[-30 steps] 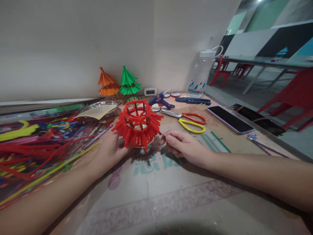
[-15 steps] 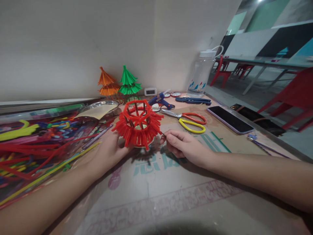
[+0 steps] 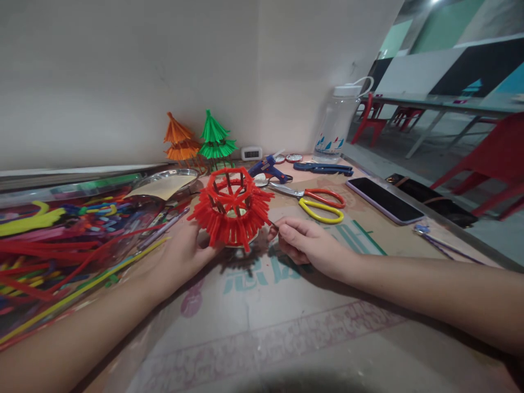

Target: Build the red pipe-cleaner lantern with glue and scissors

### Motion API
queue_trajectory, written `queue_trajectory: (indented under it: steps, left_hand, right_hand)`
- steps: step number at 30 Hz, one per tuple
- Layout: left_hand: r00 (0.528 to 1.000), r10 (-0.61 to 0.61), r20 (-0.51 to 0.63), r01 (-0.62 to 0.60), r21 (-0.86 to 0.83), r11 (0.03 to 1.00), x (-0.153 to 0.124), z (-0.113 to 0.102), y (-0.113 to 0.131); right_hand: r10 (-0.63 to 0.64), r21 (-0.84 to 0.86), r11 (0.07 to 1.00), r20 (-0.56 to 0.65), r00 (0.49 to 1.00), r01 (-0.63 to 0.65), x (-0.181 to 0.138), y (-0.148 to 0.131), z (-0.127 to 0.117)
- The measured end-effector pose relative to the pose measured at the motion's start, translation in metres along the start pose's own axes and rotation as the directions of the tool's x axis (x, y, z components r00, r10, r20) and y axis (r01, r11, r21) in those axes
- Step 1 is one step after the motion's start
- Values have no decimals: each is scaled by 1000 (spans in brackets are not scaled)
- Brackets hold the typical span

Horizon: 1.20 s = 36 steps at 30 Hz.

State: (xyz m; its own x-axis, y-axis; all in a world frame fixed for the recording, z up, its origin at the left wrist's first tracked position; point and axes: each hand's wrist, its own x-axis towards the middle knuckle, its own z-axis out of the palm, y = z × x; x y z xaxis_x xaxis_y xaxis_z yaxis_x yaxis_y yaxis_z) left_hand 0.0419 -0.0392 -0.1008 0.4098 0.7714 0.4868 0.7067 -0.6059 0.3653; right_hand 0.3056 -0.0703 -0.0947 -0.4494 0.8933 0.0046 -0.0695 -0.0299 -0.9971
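Observation:
A red pipe-cleaner pavilion model (image 3: pixel 229 232) is held above the table; it has a fringed roof, dark brown posts and a hexagonal ring on top. My left hand (image 3: pixel 190 245) is closed around its lower left side, with the fingertips hidden beneath the fringe. My right hand (image 3: pixel 301 240) pinches a thin dark stick (image 3: pixel 273 225) whose far end meets the right edge of the red fringe. Whether the stick is joined to the model I cannot tell. Behind stand an orange pipe-cleaner pavilion (image 3: pixel 179 139) and a green one (image 3: pixel 218 136).
Colourful pipe cleaners (image 3: pixel 49 256) fill the left side. Scissors (image 3: pixel 321 204), a blue glue gun (image 3: pixel 270 168), blue pliers-like tool (image 3: pixel 323 168), phone (image 3: pixel 385 200), water bottle (image 3: pixel 334 125) and small digital clock (image 3: pixel 251 153) lie or stand toward the back and right. A wall rises behind.

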Motion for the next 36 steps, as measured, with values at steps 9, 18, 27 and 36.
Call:
queue_trajectory:
  steps: [9,18,27,36]
  left_hand:
    - [1000,-4,-5,4,10,1000,-1,-2,1]
    - [999,-50,11,51,-70,996,-4,7,-14]
    - [999,-32,13,32,-11,999,-7,6,-15]
    - [999,30,-27,-30,8,1000,-5,5,-11]
  right_hand:
    - [-16,-23,1000,10,1000,16,2,3,-1]
    - [4,-91,996,-33,999,-7,0,2,-1]
    - [-1,-86,996,-1,1000,1,0,2,-1]
    - [12,-62,998,-2,1000,-12,1,3,-1]
